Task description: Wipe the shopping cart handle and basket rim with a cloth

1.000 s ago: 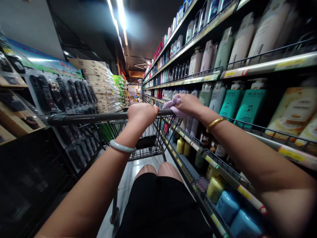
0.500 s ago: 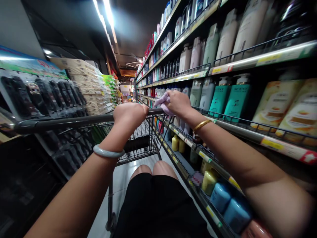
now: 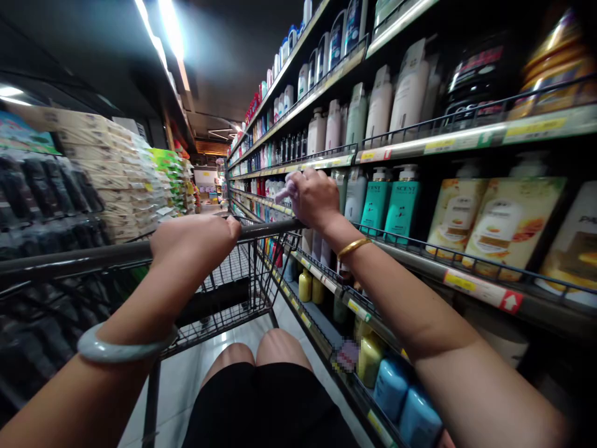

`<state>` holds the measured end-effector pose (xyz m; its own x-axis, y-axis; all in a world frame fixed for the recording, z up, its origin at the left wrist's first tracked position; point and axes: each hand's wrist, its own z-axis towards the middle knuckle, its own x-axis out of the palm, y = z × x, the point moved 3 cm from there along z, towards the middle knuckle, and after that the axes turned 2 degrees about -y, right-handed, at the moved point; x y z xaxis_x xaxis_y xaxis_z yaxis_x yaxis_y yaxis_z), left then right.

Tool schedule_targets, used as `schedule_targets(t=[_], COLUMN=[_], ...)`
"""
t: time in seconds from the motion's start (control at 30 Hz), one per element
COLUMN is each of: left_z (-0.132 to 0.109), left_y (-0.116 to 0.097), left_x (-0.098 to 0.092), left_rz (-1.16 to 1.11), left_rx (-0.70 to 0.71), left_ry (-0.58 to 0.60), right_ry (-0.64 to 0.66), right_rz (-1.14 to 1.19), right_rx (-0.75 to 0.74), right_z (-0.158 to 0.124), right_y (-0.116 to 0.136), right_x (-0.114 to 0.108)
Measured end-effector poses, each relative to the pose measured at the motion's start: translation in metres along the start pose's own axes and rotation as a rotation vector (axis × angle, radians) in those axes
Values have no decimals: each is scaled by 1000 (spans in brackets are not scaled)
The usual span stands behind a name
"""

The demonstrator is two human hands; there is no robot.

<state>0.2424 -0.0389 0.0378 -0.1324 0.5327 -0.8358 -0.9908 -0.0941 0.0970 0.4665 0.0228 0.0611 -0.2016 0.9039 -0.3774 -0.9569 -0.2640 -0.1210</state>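
My left hand [image 3: 193, 246] is closed around the dark handle [image 3: 93, 256] of a wire shopping cart [image 3: 219, 302], a pale bangle on its wrist. My right hand [image 3: 318, 196], with a gold bangle, is closed on a crumpled lilac cloth [image 3: 286, 191] that pokes out past the fingers on the left. This hand is at the right end of the handle; whether it also touches the bar I cannot tell. Turquoise pump bottles [image 3: 402, 202] stand on the shelf just beyond the right wrist.
Shelves of bottles with a wire-railed edge [image 3: 466, 277] run close along my right side. Yellow and blue bottles [image 3: 390, 379] fill the bottom shelf. Stacked packs [image 3: 112, 168] and hanging dark goods [image 3: 51, 186] line the left. The tiled floor [image 3: 224, 348] shows below the cart.
My view has turned to the right, so the cart and shelves appear further left. Less of the lilac cloth hangs out of my right hand. My left hand remains on the handle.
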Motion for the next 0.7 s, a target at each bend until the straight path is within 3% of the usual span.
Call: schedule_targets(t=[0.07, 0.13, 0.23, 0.3, 0.43, 0.57, 0.7], left_z=[0, 0, 1, 2, 7, 10, 9], left_y=[0, 0, 2, 2, 4, 4, 4], left_x=[-1, 0, 3, 6, 12, 12, 6], left_rz=[21, 37, 35, 42, 80, -15, -48], left_rx=[-2, -3, -15, -4, -22, -113, -174], left_ry=[18, 18, 5, -11, -20, 20, 78], right_ry=[-42, 33, 163, 170, 202, 397, 590], right_rz=[-14, 34, 198, 297, 374, 469, 711], right_rx=[-105, -166, -104, -78, -237, -325, -342], right_z=[8, 5, -16, -34, -53, -40, -15], right_y=[8, 18, 31, 38, 44, 33, 25], right_x=[-1, 3, 4, 0, -14, -26, -29])
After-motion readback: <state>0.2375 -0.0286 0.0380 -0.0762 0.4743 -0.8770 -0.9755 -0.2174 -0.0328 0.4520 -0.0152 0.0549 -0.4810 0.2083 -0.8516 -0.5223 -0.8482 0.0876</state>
